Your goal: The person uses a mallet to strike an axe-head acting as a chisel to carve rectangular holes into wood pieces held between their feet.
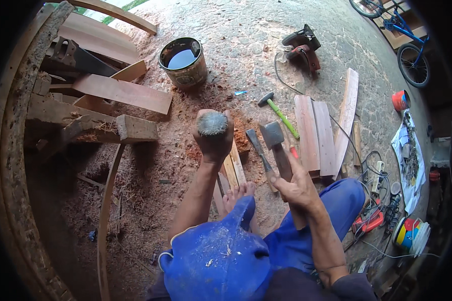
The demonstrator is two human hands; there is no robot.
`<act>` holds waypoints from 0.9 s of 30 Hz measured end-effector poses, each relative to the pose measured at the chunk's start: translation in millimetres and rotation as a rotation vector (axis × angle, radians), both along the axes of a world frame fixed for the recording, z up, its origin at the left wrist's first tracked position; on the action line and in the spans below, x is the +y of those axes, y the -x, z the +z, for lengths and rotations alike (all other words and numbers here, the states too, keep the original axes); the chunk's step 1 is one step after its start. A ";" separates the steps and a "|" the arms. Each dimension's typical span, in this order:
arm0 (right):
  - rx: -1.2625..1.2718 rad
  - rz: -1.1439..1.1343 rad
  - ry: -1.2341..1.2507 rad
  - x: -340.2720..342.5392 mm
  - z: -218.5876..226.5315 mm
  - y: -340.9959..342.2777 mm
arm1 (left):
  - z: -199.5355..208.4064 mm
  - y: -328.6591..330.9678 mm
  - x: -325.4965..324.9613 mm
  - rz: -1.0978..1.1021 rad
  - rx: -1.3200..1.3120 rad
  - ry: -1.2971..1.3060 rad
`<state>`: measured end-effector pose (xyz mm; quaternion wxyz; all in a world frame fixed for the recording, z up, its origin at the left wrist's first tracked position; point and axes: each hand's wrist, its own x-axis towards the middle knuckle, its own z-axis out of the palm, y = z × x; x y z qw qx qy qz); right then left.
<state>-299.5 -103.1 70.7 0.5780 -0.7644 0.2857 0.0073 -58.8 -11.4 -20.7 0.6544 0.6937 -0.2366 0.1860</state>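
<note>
Gripping a frayed-topped tool (212, 124) near the wood strips' (235, 168) far end, the left hand (213, 146) curls tightly, likely to steady it; right of it, the right hand (298, 188) clasps a hammer (272, 134) mid-handle, probably for control.

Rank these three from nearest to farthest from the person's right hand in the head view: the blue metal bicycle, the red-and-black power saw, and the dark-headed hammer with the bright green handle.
1. Green-handled hammer: on the ground, just ahead of the right hand.
2. Red-and-black power saw: farther ahead, beyond that hammer.
3. Blue bicycle: far off, at upper right.
</note>
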 end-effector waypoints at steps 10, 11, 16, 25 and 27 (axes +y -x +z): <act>0.037 -0.085 -0.277 3.9 -8.2 -12.3 | -72.4 -166.3 -42.4 -0.099 1.056 -0.194; 0.054 -0.102 -0.306 3.1 -5.1 -12.2 | -68.2 -163.1 -44.7 -0.108 1.096 -0.202; 0.053 -0.124 -0.348 -2.6 -3.8 -6.7 | -41.0 -170.6 -2.7 -0.612 1.478 0.086; 0.069 -0.206 -0.334 -6.7 -3.8 -1.9 | 39.8 -4.3 57.6 -0.479 0.093 -1.109; 0.043 -0.183 -0.375 -4.6 3.8 -5.9 | 31.5 5.7 57.9 -0.557 0.016 -1.297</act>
